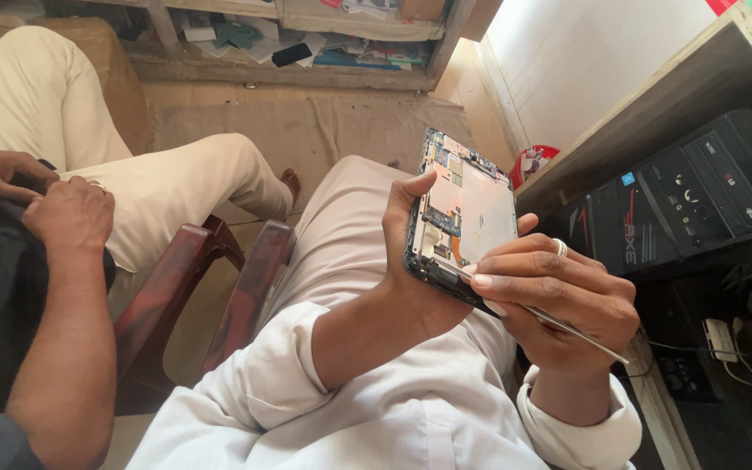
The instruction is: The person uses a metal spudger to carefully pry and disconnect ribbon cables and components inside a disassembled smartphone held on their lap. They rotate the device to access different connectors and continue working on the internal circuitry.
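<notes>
your left hand clasps the opened smartphone by its edges; right hand pinches metal tweezers. light, rigid, fragile boards: grip the frame only.

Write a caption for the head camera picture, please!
Left hand holds an opened phone; right hand works metal tweezers inside it.

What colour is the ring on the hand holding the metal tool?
Silver. The ring sits on the right hand, clearest in the head view.
</notes>
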The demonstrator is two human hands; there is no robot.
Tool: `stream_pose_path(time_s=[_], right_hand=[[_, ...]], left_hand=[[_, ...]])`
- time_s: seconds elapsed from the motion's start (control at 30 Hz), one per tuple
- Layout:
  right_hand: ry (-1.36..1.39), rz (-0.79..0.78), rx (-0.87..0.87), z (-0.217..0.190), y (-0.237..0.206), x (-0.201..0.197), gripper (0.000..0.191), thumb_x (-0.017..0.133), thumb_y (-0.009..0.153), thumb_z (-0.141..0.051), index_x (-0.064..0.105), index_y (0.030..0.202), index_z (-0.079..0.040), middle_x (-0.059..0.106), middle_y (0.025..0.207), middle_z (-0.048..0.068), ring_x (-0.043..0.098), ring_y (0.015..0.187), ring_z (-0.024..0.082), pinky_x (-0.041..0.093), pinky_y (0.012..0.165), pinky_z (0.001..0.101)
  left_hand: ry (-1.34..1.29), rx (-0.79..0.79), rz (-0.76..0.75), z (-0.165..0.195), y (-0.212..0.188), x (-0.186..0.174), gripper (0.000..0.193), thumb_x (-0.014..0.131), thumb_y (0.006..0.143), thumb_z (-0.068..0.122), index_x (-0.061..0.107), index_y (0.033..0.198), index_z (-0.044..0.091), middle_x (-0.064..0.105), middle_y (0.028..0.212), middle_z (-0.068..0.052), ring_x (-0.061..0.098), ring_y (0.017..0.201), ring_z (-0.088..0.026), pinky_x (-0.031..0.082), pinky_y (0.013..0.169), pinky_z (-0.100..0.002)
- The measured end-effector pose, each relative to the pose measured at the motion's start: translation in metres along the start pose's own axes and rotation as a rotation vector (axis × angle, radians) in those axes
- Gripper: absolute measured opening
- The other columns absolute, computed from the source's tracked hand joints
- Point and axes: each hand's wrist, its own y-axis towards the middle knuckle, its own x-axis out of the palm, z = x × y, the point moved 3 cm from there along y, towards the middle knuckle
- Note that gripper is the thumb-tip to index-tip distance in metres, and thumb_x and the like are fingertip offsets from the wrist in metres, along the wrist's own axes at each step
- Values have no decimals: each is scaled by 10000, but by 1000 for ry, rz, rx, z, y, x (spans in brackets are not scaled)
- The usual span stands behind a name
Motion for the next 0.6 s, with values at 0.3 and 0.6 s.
stream_pose_path(time_s=[0.3,0.6], right_hand=[[-52,20,16,-5,2,4,242,754,741,67,744,976,9,743,930,158,771,878,250,599,812,298],[-132,17,-13,-12,5,7,266,757,726,89,745,972,-9,747,925,147,775,879,251,607,795,308]], left_hand=[[-19,-27,-20,1,2,-1,787,489,928,650,510,1341,-19,616,1167,-276,642,1097,-395,516,997,-520],[-56,-65,-49,3,1,-4,811,505,925,630,494,1377,-43,615,1200,-317,643,1100,-423,514,1006,-532]])
